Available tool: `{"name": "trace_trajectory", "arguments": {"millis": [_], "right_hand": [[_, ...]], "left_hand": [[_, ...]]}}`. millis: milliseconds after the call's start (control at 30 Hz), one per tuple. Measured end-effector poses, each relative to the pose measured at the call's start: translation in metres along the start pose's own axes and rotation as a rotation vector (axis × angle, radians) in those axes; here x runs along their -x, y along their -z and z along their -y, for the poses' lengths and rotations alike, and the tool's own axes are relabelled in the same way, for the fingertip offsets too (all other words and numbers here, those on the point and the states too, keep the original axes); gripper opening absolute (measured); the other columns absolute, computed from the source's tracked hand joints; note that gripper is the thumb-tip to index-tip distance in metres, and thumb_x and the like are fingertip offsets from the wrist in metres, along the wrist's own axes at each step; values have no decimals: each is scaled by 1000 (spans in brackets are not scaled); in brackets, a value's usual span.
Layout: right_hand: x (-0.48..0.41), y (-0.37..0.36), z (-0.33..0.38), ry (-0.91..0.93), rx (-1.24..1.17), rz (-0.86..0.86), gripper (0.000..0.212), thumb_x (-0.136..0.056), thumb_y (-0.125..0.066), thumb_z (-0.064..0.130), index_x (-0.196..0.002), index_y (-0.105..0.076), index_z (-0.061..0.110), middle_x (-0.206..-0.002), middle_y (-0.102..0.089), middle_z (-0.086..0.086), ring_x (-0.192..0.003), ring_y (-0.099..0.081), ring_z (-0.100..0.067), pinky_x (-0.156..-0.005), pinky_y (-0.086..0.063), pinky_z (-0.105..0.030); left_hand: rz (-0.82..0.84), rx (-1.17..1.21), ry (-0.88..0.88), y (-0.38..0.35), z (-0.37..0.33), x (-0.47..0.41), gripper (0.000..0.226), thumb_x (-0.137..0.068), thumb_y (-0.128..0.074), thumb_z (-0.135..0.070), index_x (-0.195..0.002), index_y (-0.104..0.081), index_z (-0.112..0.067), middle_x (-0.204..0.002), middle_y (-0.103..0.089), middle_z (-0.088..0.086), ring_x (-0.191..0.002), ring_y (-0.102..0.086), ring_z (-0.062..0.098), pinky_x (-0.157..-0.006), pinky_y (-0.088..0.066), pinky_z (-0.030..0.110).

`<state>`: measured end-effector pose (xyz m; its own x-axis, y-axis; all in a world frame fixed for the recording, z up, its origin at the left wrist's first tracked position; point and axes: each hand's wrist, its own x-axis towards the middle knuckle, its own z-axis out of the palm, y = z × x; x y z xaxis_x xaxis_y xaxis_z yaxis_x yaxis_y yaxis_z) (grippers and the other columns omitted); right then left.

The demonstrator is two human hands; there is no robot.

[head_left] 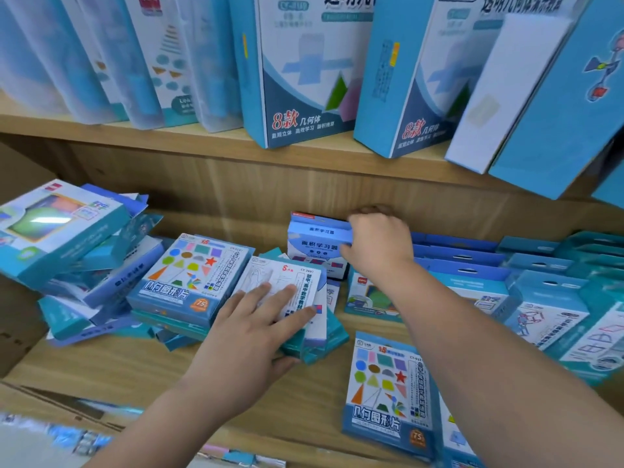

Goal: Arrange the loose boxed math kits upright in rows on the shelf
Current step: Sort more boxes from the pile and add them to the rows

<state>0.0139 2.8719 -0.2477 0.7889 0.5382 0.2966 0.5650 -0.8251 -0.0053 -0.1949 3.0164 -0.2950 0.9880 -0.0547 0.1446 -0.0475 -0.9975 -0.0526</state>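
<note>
The fingers (pixel 347 246) of the right hand (pixel 374 244) are curled round the right top corner of an upright blue kit (pixel 315 246), gripping it. This kit stands at the back of the lower shelf (pixel 169 376), about midway along, against the back wall. The fingers (pixel 280 295) of the left hand (pixel 250 336) lie straight and spread on a white kit (pixel 287 282), with the thumb against the front edge of the flat pile beneath it. That pile sits in the middle of the shelf. Just left of it, a shapes kit (pixel 192 275) lies face up on more flat boxes, and beyond that a leaning heap (pixel 60 231) fills the left end. A second shapes kit (pixel 388 393) lies flat near the front edge, under the right forearm. Rows of blue kits (pixel 472 275) stand tilted toward the right end. Tall boxes (pixel 297 79) stand on the upper shelf (pixel 202 138).
</note>
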Motion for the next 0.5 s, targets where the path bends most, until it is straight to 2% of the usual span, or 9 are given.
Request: {"name": "trace_trajectory", "arguments": {"millis": [67,133,233,300,367,500], "right_hand": [[0,-2,-2,19,16,-3,23,-84,-67,40,-94,-64,20,-97,-65,0,-104,-57,-26,-63,-34,-30],[1,-1,-4,50,15,-20,32,-87,-66,46,-109,-63,23,-103,-65,1,-103,-58,-26,-63,-35,-31],[3,3,-5,79,-24,-12,34,-91,-65,40,-121,-60,26,-107,-63,-1,-98,-60,-26,-67,-45,-33],[2,5,-3,78,-34,2,28,-92,-64,35,-118,-62,24,-104,-64,-2,-95,-61,-27,-68,-48,-34],[-2,7,1,68,-27,0,21,-92,-65,28,-112,-64,24,-98,-64,-2,-90,-63,-27,-64,-45,-32],[-8,2,6,13,52,-4,14,-85,-66,11,-87,-59,22,-81,-51,4,-77,-56,-23,-50,-27,-26]], "left_hand": [[-15,16,1,-1,0,1,80,-67,-78,-63,-138,-48,-43,-145,-53,-3,-129,-54,32,-100,-49,51],[-25,34,3,0,0,1,77,-71,-67,-69,-140,-45,-45,-148,-50,-4,-133,-49,31,-102,-46,51],[-40,88,34,1,-3,-2,72,-74,-51,-76,-140,-44,-48,-148,-48,-3,-135,-44,31,-106,-43,52],[-53,87,46,1,-6,-6,70,-76,-45,-76,-139,-44,-46,-147,-50,-2,-134,-45,32,-105,-44,54],[-63,65,48,1,-7,-8,73,-76,-43,-75,-140,-46,-41,-146,-52,-4,-132,-49,32,-104,-45,53],[-85,45,46,1,-6,-9,78,-74,-46,-76,-138,-52,-32,-145,-54,-6,-130,-53,30,-102,-47,51]]}}
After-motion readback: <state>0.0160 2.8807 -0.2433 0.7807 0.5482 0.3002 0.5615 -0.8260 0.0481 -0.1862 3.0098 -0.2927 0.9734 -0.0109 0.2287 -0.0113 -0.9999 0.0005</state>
